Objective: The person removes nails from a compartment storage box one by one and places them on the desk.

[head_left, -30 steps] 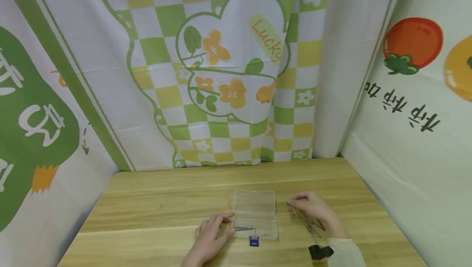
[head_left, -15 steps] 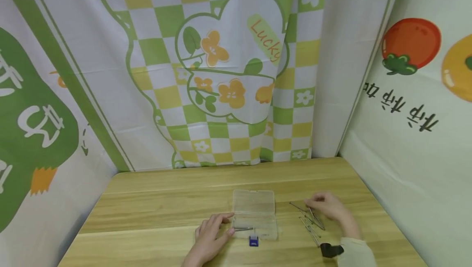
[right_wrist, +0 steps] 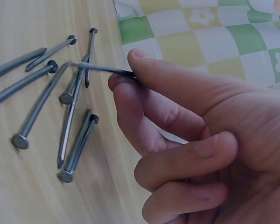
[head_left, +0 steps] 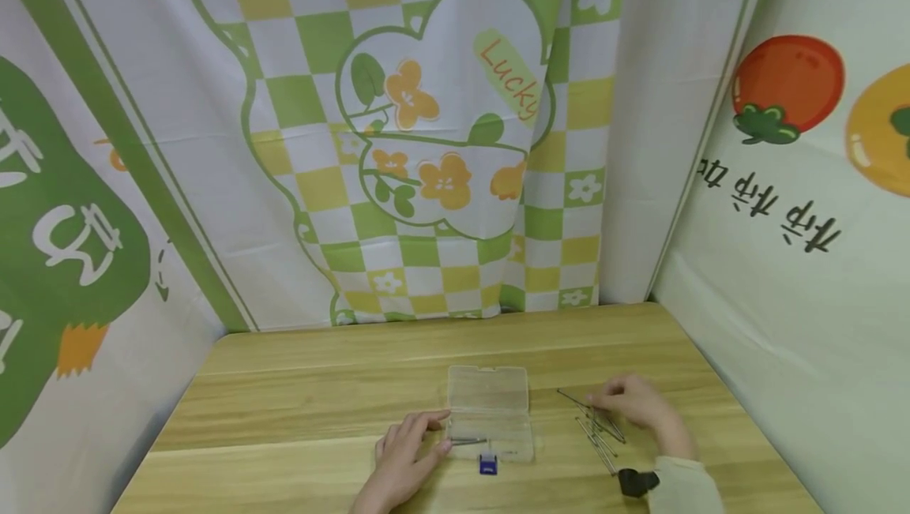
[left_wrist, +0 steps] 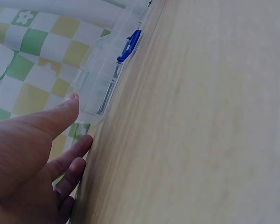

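Observation:
My right hand [head_left: 637, 405] pinches a steel nail [right_wrist: 102, 68] between thumb and fingertips, over the right part of the table. Around its point lie several loose nails [right_wrist: 39, 109], some crossing each other. My left hand [head_left: 407, 452] rests at the left side of a clear plastic box [head_left: 512, 389], thumb tip at the box's edge and the other fingers loosely extended. The box stands with its lid folded back. A few nails [head_left: 466, 441] lie inside, and a blue clasp [head_left: 487, 465] sits on its front edge.
A wooden table [head_left: 298, 388] carries everything. Behind it hangs a checkered curtain [head_left: 441, 277], and printed sheets [head_left: 768, 293] close in both sides. A black strap piece [head_left: 637, 483] is on the right wrist, beside the loose nails.
My right hand moved right from above the nails' far left end, then settled at the pile's right side, where it now pinches one nail. My left hand and the box have stayed put.

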Tool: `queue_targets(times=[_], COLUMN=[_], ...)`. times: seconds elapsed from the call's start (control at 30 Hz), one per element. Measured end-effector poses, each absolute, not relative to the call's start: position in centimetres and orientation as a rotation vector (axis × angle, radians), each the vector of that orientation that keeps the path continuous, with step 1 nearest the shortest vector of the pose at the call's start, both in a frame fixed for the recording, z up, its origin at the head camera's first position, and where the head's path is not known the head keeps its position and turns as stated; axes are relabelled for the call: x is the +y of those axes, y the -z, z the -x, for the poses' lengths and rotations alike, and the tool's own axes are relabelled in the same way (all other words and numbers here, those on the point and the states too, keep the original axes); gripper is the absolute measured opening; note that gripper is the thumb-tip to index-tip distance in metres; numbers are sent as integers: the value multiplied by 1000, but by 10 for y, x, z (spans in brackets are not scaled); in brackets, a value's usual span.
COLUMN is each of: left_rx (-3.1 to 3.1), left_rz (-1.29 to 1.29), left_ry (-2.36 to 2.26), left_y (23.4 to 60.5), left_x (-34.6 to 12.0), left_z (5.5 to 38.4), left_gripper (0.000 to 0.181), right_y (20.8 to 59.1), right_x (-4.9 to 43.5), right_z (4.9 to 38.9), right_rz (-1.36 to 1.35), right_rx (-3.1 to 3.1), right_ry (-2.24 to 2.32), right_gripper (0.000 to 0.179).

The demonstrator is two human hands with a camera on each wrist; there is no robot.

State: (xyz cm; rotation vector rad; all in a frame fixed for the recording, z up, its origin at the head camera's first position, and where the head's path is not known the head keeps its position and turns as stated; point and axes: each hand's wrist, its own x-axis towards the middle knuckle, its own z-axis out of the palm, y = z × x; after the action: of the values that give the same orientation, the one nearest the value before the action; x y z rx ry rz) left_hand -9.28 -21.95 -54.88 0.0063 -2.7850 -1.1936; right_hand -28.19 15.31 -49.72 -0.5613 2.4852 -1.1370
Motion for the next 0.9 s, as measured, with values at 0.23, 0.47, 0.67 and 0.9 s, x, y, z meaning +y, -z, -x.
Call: queue_targets(times=[0.23,0.47,0.67,0.9], left_rx=[-2778,-2784,-2789,-2786], left_rz=[-9,-9,-14,-10], left_ry=[1186,1189,1199,1205], left_y=[547,547,547,547], left_x=[-219,-219,-220,-219], left_z=[92,92,92,92], left_gripper=[45,45,45,46], right_y=[501,499,495,490], right_x=[151,146,137,118], right_z=[282,282,282,272], right_rz=[575,507,540,638], right_rx=[2477,2450,2454,2360], right_ry=[1127,1182,1212,1312], right_gripper=[23,36,39,34])
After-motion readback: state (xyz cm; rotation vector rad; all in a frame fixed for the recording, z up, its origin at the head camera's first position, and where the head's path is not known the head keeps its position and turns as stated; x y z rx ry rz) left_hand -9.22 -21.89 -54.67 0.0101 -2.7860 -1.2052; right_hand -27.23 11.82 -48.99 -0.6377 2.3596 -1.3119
